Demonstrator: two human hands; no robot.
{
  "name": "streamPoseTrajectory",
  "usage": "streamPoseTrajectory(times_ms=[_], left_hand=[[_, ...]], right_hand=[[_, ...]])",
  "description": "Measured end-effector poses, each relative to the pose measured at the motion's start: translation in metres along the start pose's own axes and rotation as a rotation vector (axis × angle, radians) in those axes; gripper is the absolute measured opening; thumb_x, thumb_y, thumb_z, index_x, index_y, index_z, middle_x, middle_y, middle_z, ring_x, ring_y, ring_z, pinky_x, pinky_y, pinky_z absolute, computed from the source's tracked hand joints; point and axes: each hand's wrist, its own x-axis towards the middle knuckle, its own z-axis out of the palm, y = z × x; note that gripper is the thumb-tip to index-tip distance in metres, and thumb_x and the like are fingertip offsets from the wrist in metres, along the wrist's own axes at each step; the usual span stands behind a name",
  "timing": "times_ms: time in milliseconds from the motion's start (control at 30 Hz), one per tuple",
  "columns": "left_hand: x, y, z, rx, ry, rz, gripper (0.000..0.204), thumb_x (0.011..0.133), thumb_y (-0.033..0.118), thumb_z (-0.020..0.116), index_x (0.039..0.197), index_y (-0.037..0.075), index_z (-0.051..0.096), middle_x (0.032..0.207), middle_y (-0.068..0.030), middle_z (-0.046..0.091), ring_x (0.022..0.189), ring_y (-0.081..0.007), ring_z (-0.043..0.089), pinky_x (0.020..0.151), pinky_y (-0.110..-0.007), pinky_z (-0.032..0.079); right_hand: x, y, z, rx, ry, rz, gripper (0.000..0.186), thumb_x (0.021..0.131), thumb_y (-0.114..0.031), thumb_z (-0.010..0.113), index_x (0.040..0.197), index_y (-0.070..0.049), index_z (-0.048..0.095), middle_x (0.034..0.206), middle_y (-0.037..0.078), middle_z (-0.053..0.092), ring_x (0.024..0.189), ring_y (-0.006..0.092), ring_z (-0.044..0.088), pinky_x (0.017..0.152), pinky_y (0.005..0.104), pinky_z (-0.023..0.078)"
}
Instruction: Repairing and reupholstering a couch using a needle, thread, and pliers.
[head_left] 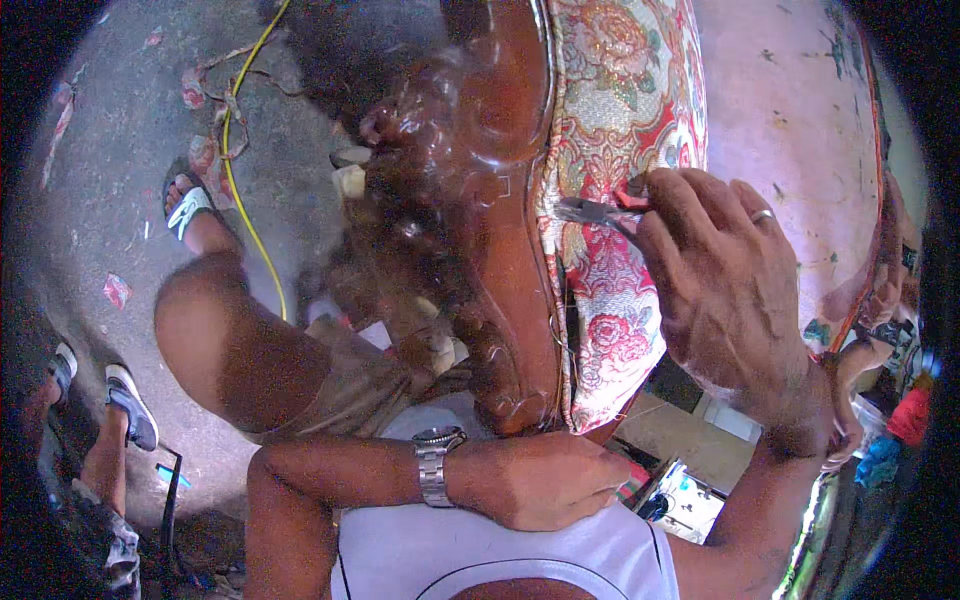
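Observation:
Long, glossy brown carved wood (505, 215) runs up the middle of the view, with red and cream floral fabric (610, 350) along its right side. A corded edge follows the seam between them. In my right hand (725, 280), which wears a ring, are pliers (590, 210) with grey jaws and reddish handles. Their tip is over the fabric edge beside the wood. My left hand (545, 480), below a metal wristwatch, is closed near the wood's lower end, close to my chest. Its fingertips are mostly hidden, so what they hold cannot be made out.
A pale pink padded surface (780, 120) with red-trimmed edge lies to the right. Another person's hand (850, 400) is near its lower corner. At left, a yellow cable (232, 130) and fabric scraps lie on the grey floor. Another person's shoe (132, 405) shows farther left.

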Motion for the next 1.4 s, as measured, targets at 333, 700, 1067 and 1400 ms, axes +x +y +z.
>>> streamPoseTrajectory(times_ms=[333, 700, 1067, 1400], left_hand=[[-0.011, -0.006, 0.005, 0.003, 0.081, -0.015, 0.031, 0.105, 0.024, 0.048, 0.109, -0.005, 0.057, 0.097, -0.0277, 0.063, 0.093, -0.0457, 0.065, 0.085, -0.054, 0.053], [-0.001, 0.003, -0.004, -0.020, -0.014, -0.013, 0.027, 0.104, 0.023, 0.050, 0.101, -0.003, 0.055, 0.094, -0.0257, 0.062, 0.090, -0.0456, 0.065, 0.082, -0.054, 0.053], [0.000, 0.004, -0.005, -0.006, -0.020, -0.017, 0.025, 0.104, 0.021, 0.052, 0.113, -0.002, 0.058, 0.094, -0.0268, 0.065, 0.094, -0.0457, 0.066, 0.085, -0.054, 0.052], [0.002, 0.003, -0.003, -0.014, -0.036, -0.008, 0.025, 0.104, 0.021, 0.053, 0.112, -0.002, 0.058, 0.092, -0.0272, 0.065, 0.093, -0.0453, 0.066, 0.084, -0.055, 0.051]], right_hand=[[0.016, -0.017, 0.002, 0.031, -0.027, -0.007, 0.030, 0.081, -0.007, 0.064, 0.110, -0.001, 0.066, 0.121, 0.012, 0.063, 0.114, 0.0306, 0.063, 0.093, 0.0413, 0.054], [0.011, 0.037, 0.046, 0.132, 0.248, -0.242, 0.029, 0.080, -0.019, 0.064, 0.106, -0.006, 0.067, 0.116, 0.009, 0.063, 0.099, 0.0273, 0.063, 0.076, 0.0366, 0.057], [0.002, 0.017, 0.036, 0.053, 0.283, -0.142, 0.033, 0.074, -0.014, 0.070, 0.105, -0.002, 0.068, 0.123, 0.015, 0.065, 0.109, 0.0341, 0.065, 0.088, 0.0455, 0.055], [0.014, 0.030, 0.014, 0.149, 0.161, -0.217, 0.028, 0.081, -0.009, 0.066, 0.109, -0.003, 0.067, 0.115, 0.009, 0.067, 0.099, 0.0297, 0.066, 0.080, 0.0422, 0.057]])
